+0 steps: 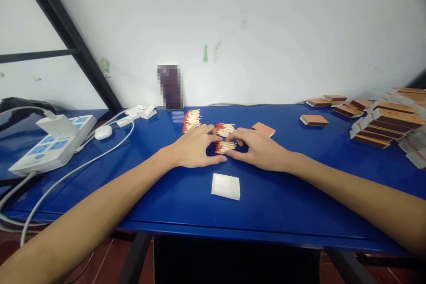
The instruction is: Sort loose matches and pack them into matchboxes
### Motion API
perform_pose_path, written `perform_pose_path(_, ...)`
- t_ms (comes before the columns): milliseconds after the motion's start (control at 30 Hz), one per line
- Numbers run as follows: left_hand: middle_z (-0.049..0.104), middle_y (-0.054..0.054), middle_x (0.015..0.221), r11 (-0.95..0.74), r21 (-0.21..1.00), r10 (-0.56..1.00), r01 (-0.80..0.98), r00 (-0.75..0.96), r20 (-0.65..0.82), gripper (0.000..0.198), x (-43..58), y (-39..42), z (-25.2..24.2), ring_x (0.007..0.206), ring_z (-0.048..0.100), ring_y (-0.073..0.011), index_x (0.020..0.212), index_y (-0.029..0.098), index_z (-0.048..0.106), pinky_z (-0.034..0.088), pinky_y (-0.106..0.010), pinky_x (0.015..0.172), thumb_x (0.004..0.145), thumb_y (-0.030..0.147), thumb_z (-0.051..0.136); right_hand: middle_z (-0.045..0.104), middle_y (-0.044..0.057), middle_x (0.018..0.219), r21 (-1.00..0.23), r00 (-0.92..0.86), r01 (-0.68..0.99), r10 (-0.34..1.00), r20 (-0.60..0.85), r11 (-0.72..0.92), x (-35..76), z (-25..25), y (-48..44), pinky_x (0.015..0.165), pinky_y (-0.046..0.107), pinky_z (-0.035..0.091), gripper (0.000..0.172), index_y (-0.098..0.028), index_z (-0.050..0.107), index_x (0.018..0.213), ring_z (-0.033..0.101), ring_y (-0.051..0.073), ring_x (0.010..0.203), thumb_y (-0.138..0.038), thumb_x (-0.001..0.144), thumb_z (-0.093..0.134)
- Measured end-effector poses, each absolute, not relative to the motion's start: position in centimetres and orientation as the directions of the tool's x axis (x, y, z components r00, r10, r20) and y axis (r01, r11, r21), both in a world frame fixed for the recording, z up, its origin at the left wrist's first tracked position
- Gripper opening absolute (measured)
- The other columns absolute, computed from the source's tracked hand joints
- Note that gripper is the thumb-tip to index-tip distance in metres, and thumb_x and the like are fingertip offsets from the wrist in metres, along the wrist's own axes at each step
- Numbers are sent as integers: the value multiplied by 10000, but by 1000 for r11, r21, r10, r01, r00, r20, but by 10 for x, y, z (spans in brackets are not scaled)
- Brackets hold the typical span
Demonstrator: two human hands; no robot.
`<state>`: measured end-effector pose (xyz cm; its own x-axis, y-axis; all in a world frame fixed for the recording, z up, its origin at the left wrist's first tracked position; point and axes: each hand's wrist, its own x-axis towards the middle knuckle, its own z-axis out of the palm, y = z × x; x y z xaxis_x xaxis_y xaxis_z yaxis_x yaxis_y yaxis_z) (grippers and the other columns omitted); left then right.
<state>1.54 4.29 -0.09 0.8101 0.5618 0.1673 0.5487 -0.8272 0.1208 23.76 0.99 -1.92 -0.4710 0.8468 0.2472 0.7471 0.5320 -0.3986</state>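
A small bundle of red-tipped matches lies on the blue table between my two hands. My left hand curls round its red-head side, thumb and fingers apart. My right hand is at the plain ends, with thumb and forefinger around the bundle's edge. Just behind lies a second match pile, and a larger match pile is behind my left hand. An orange matchbox cover lies behind my right hand. In front of both hands rests a white tray.
Stacked matchboxes stand at the right, with a single matchbox nearer. A power strip, white cables and an earphone case occupy the left. White pieces and a phone are by the wall.
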Motion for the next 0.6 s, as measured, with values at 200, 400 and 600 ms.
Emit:
perform_pose_path(200,596,-61,940,-845,185,534,502,816,223,280,18,45,-3,915,549,-216,1031,202,693,442,-361,826,934,407,528,616,61,829,-353,-513,731,811,281,584,237,-19,11,717,343,388,299,-194,669,955,558,212,804,-440,933,500)
perform_pose_path(400,602,-56,923,-836,218,545,504,810,217,238,19,43,-1,894,556,-209,998,190,685,451,-349,808,920,371,551,650,114,1001,-222,-566,717,738,368,661,240,-20,7,828,409,427,283,-189,684,1036,589,263,968,-390,938,512)
perform_pose_path(600,617,-48,913,-832,244,548,498,808,218,214,20,41,0,849,574,-191,952,178,687,461,-334,774,895,350,574,707,79,1054,-332,-589,640,720,367,693,237,-21,4,841,374,484,213,-199,636,1081,643,230,968,-278,903,551)
